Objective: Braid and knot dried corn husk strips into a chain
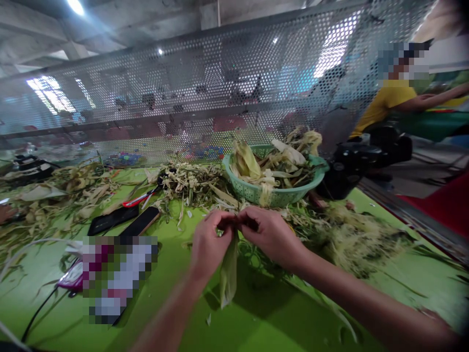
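Note:
A pale green corn husk (229, 278) hangs down over the green table, its top end pinched between both hands. My left hand (212, 239) grips it with thumb and fingertips pressed together. Close against it, my right hand (269, 234) pinches the same top end, fingertips almost touching the left ones. The exact spot between the fingertips is hidden. Just beyond the hands stands a green plastic basket (282, 196) heaped with dried corn husks (247, 161). Loose corn silk (359, 239) lies to the right of my right hand.
Husk scraps (194, 181) litter the green table (176, 303). At left lie two dark phones (113, 218), a red-handled cutter (139, 198), cables and a purple device (71, 276). A perforated metal screen (183, 107) rises behind. A person in yellow (381, 105) sits at far right.

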